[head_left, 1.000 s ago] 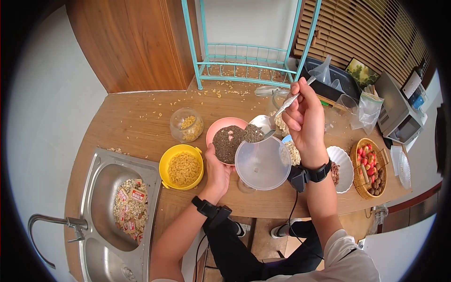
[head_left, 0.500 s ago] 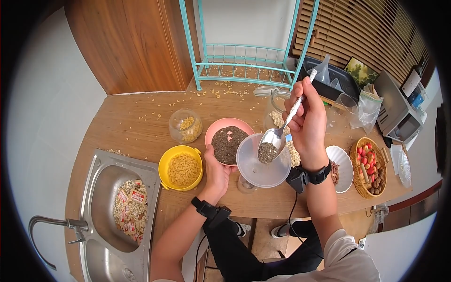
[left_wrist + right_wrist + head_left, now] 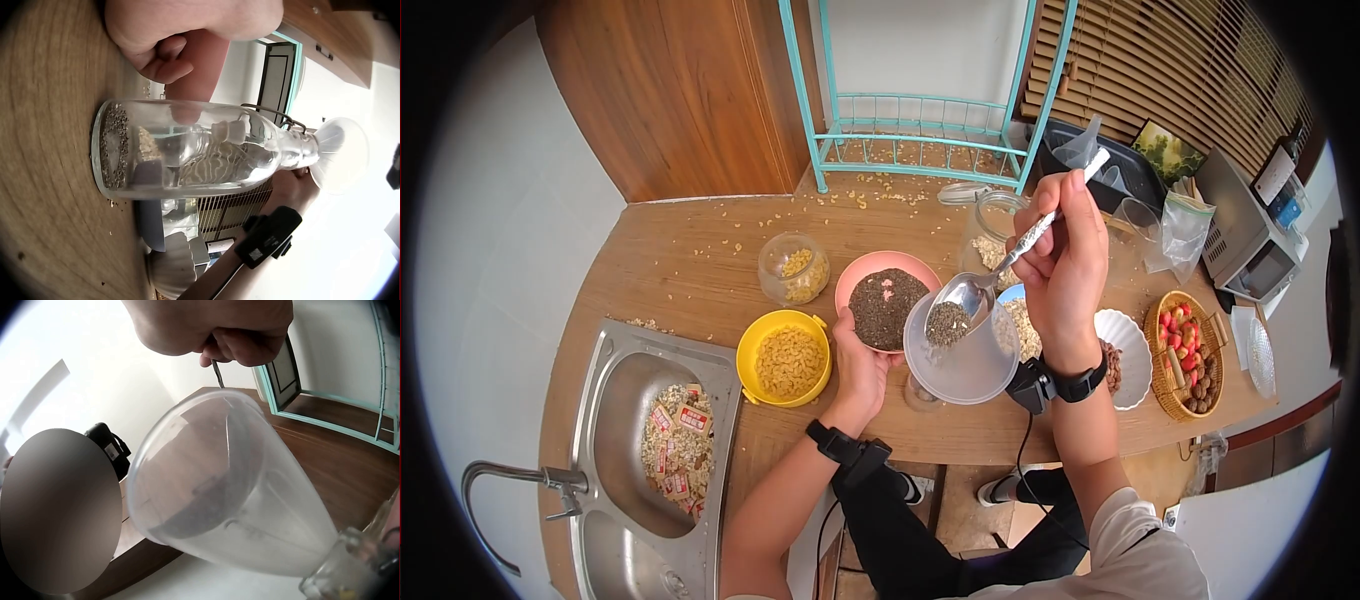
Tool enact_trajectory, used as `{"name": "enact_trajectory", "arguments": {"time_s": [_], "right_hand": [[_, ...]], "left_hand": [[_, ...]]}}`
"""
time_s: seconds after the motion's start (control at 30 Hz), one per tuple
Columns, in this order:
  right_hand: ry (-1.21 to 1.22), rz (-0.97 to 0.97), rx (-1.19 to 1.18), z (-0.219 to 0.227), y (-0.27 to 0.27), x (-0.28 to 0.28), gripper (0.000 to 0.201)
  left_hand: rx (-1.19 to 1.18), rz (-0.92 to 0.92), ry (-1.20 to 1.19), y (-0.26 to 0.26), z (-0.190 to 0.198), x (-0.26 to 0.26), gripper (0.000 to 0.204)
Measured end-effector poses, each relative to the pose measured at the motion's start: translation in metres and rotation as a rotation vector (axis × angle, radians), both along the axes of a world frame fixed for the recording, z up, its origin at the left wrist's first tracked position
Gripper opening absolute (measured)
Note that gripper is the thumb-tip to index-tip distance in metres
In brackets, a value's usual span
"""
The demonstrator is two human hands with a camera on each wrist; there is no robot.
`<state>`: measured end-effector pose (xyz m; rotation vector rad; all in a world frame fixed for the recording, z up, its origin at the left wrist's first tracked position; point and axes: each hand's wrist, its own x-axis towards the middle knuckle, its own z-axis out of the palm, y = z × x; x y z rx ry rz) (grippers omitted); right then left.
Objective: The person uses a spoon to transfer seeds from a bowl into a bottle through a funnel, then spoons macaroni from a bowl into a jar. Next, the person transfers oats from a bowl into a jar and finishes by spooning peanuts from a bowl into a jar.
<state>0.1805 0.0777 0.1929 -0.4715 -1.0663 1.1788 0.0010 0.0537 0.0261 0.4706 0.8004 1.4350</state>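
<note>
The right hand (image 3: 1068, 270) pinches the handle of a metal spoon (image 3: 1035, 235), its bowl over a translucent funnel (image 3: 975, 365) and holding dark seeds (image 3: 948, 325). In the left wrist view the funnel (image 3: 342, 153) stands in the neck of a clear glass bottle (image 3: 206, 150), with a layer of dark seeds (image 3: 114, 147) at its bottom. The left hand (image 3: 865, 375) holds the side of a pink bowl (image 3: 855, 272) of dark seeds, left of the funnel. In the right wrist view the funnel (image 3: 250, 506) lies below the right hand (image 3: 219, 328).
A yellow bowl (image 3: 743, 370) of pasta and a glass jar (image 3: 775, 265) stand left, beside the sink (image 3: 730, 400). Behind is a turquoise rack (image 3: 920, 135). Right are an oat jar (image 3: 1000, 205), a white fluted bowl (image 3: 1135, 360) and a fruit basket (image 3: 1165, 385). Pasta bits are scattered about.
The right hand has brought the loaded spoon from the pink bowl's edge over the funnel, and its grip has shifted slightly right and down. The left hand and pink bowl have barely moved.
</note>
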Motion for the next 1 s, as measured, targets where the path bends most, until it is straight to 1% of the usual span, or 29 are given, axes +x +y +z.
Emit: {"name": "enact_trajectory", "arguments": {"time_s": [0.17,0.33,0.53,0.57,0.63,1.0], "right_hand": [[-0.021,-0.028,0.029,0.0,-0.004,-0.001,0.038],[-0.064,-0.046,0.057,0.0,-0.006,-0.003,0.039],[-0.095,-0.053,0.054,-0.003,-0.006,-0.005,0.04],[-0.105,-0.056,0.062,-0.004,-0.007,-0.006,0.04],[-0.114,-0.059,0.07,-0.004,-0.007,-0.007,0.04],[-0.076,-0.082,0.122,-0.004,-0.006,-0.003,0.041]], "left_hand": [[0.009,-0.008,0.006,0.0,-0.002,-0.001,0.053],[0.012,0.018,0.017,-0.002,0.007,0.002,0.052],[0.025,-0.032,-0.022,0.003,-0.009,-0.004,0.053],[0.025,-0.033,-0.022,0.003,-0.01,-0.003,0.053],[0.004,-0.001,-0.096,0.003,-0.008,-0.002,0.052],[0.019,-0.029,-0.113,0.004,-0.013,-0.005,0.055]]}}
